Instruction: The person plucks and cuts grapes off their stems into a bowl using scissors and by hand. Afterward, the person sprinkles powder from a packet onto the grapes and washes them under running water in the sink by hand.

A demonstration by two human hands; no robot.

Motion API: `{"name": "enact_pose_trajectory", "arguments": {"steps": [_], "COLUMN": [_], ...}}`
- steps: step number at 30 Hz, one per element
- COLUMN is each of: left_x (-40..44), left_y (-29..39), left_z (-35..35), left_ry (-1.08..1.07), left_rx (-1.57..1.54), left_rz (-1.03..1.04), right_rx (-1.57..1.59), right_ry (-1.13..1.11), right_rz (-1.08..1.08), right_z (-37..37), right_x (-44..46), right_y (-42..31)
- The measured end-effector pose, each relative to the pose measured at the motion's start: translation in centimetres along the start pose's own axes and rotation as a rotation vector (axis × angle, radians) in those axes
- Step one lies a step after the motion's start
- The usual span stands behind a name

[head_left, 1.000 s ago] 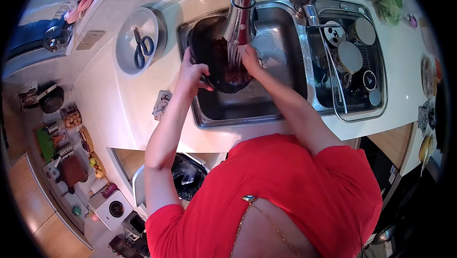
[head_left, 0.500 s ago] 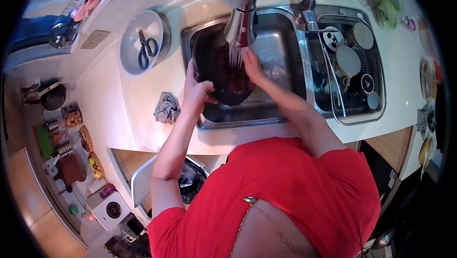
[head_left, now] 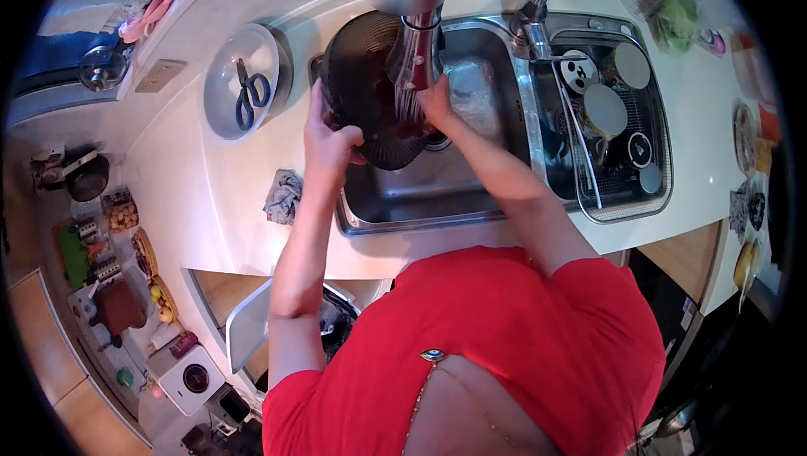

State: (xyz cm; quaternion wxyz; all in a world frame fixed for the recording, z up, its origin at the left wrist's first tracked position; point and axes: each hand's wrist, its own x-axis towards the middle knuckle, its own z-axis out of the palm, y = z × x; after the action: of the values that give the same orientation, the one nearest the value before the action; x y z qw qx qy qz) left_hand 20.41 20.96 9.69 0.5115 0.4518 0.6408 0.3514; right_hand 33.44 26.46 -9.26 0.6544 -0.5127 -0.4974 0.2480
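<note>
A dark ribbed bowl [head_left: 357, 57] is tilted over the left part of the sink [head_left: 420, 195]. My left hand [head_left: 330, 141] grips its left rim, thumb bent over the edge. Water runs into the bowl from the metal faucet head [head_left: 416, 57]. Just right of the stream, my right hand [head_left: 435, 103] is at the bowl's right side, its fingertips partly hidden behind the faucet head. Dark reddish contents show in the bowl, too blurred to make out.
A white bowl with scissors [head_left: 252, 94] and a crumpled grey cloth [head_left: 284, 196] lie left of the sink. On the right, a drying rack [head_left: 626, 204] holds cups and chopsticks. Below the counter is an open bin [head_left: 339, 321]. Leafy greens [head_left: 675, 23] are at the back right.
The bowl has been tipped so that more of its ribbed wall shows, and my left hand has moved with it. My right hand stays beside the running water.
</note>
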Motion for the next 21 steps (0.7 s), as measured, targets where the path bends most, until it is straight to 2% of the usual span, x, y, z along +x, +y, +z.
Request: {"name": "enact_pose_trajectory", "arguments": {"steps": [1,2,4,6,8,12,21], "left_x": [-0.2,-0.4,-0.7,-0.4,0.2,1.1,1.9], "left_y": [0.4,0.7,1.5,1.5,1.1,-0.1,-0.7], "left_z": [-0.5,-1.0,-1.4,-1.6,-1.3,0.1,0.4], "left_ry": [0.007,-0.010,-0.014,-0.008,-0.015,-0.035,-0.031], "left_rx": [0.006,0.018,0.038,0.022,0.000,-0.044,-0.182], "left_rz": [-0.002,-0.006,-0.024,-0.035,-0.045,0.031,0.108], "right_rx": [-0.009,0.223,0.460,0.531,0.198,0.284,0.309], "right_ry": [0.032,0.010,-0.019,0.007,-0.016,0.072,0.070], "right_rz": [0.010,0.169,0.334,0.548,0.311,0.171,0.185], "right_z": [0.7,1.2,2.2,2.7,1.5,-0.8,-2.4], "right_x": [-0.5,-0.8,-1.3,-2.1,-2.2,1.1,3.4], "right_y": [-0.3,-0.5,-0.4,1.0,2.1,-0.2,-0.6]}}
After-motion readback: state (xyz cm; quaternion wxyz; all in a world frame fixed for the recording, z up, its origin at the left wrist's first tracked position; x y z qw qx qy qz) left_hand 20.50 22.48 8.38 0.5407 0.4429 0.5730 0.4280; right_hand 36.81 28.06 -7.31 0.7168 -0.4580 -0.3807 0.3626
